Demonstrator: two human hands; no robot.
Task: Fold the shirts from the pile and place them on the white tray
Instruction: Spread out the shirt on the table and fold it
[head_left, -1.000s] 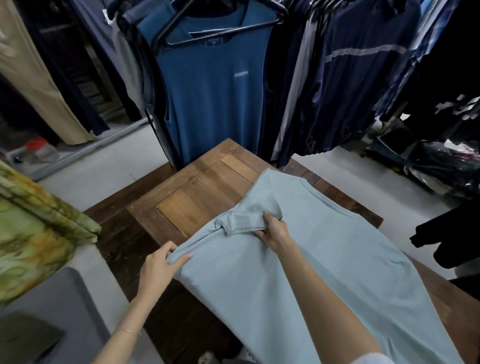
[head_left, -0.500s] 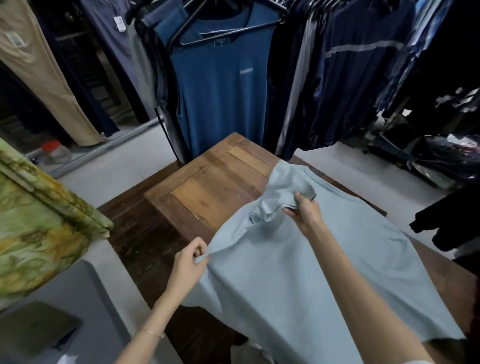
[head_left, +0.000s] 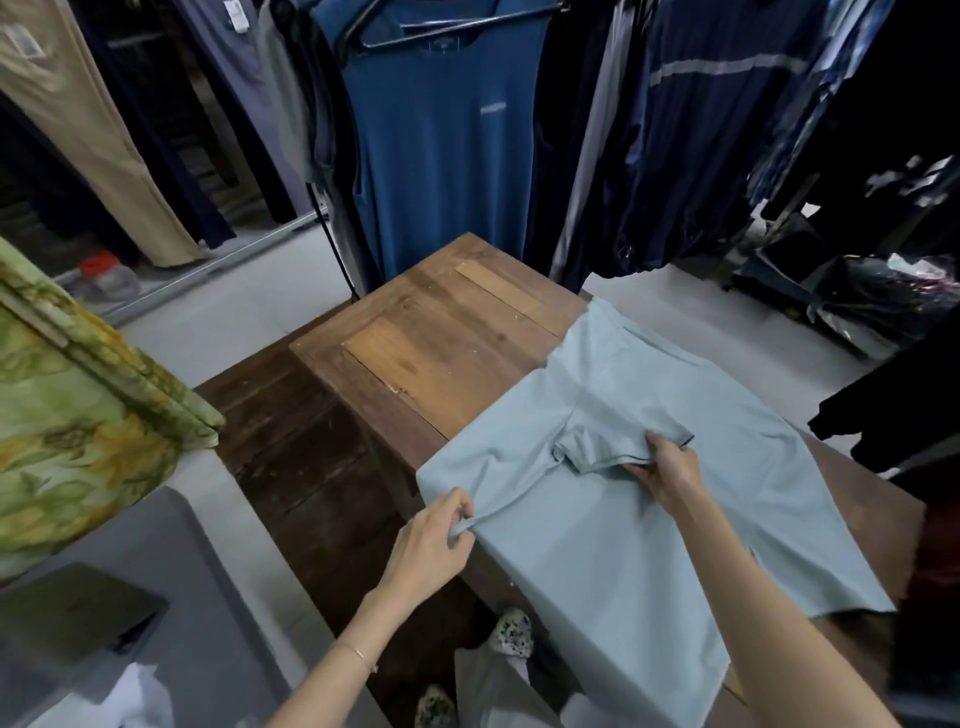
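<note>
Both bare arms are extended forward.
The shirt (head_left: 597, 551) is pinched by the left hand (head_left: 434, 540) and by the right hand (head_left: 667, 470).

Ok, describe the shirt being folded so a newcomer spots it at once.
Start at the wooden table. The pale blue shirt lies spread across its right side, held by the left hand and right hand. Unlike the darker garments hanging behind, it lies flat.

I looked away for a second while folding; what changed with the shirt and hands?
The right hand raised the sleeve it pinches, then brought it back down, folded inward over the light blue shirt. The left hand still pinches the shirt's side edge. Neither hand let go; the shirt stays spread on the wooden table.
</note>
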